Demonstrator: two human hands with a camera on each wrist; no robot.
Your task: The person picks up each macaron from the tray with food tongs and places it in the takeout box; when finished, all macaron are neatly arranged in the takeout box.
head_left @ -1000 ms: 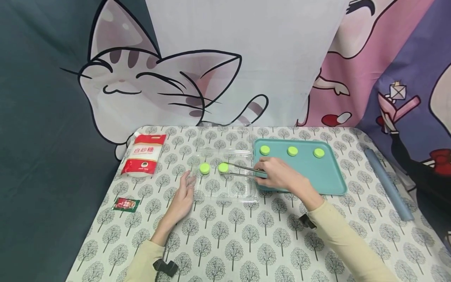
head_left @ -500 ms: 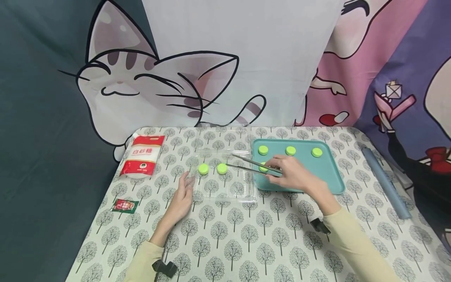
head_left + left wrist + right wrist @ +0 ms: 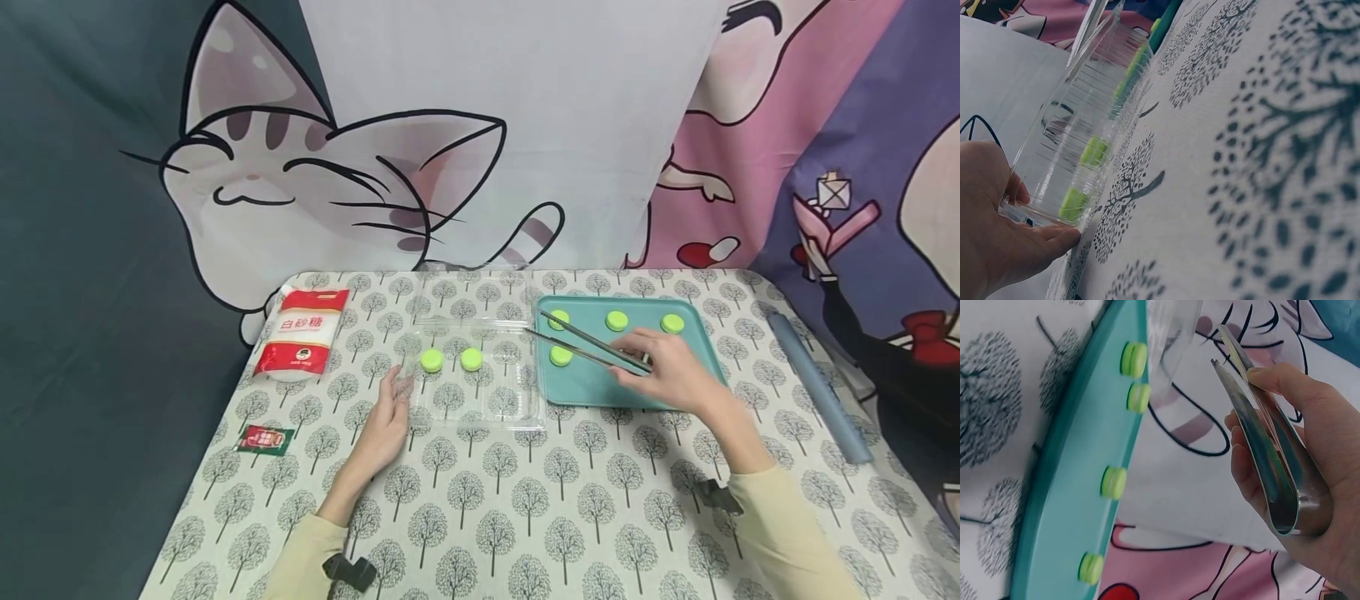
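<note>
My left hand point(image 3: 386, 421) holds the left end of a clear plastic box point(image 3: 491, 421), its lid folded back; in the left wrist view, fingers lie around the end wall. Inside the box sit two green macarons, a left macaron point(image 3: 431, 361) and a right macaron point(image 3: 471, 359). My right hand point(image 3: 663, 371) grips metal tongs point(image 3: 588, 340) above the teal tray point(image 3: 637, 396). The tongs' tips are apart with nothing between them, as the right wrist view also shows. On the tray, a front macaron point(image 3: 560, 355) lies nearer me than a back row of three macarons point(image 3: 617, 321).
A red and white bag with Chinese print point(image 3: 302, 333) lies at the back left of the table. In front of it is a small red and green packet point(image 3: 265, 439). A blue-grey roll point(image 3: 819, 387) lies along the right side. A printed curtain point(image 3: 585, 125) hangs behind.
The tongs' tips opened and left the right macaron in the box. My right hand moved right with the tongs, over the tray. The left hand stayed at the box.
</note>
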